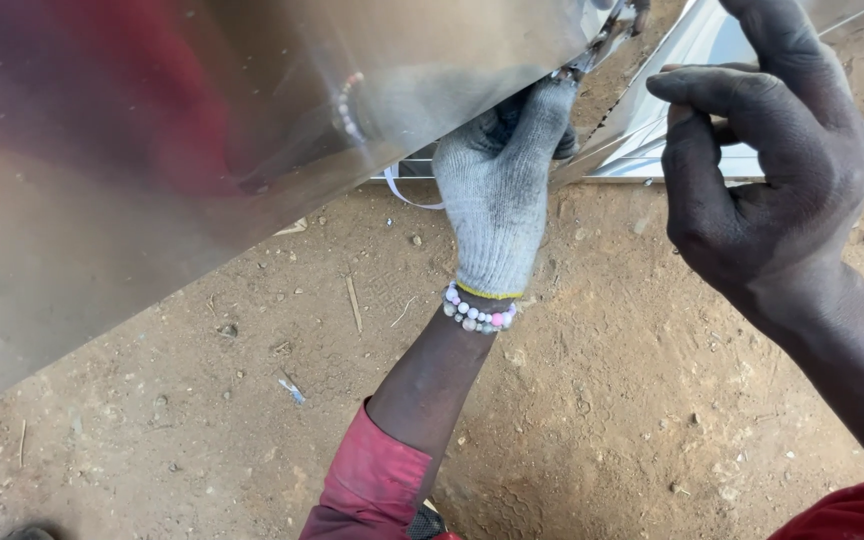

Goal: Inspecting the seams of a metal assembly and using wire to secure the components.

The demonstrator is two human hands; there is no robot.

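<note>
A gloved left hand (497, 190) grips the lower edge of a shiny metal sheet (202, 130), apparently steadying it above dirt ground (602, 400), while the bare right hand (767, 190) hovers beside it, fingers loosely curled, holding nothing.

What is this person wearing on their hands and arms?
The left hand wears a grey knitted work glove with a yellow cuff edge, and a bead bracelet of white, pink and grey beads circles that wrist. A red sleeve is pushed up the forearm. The right hand is bare.
</note>
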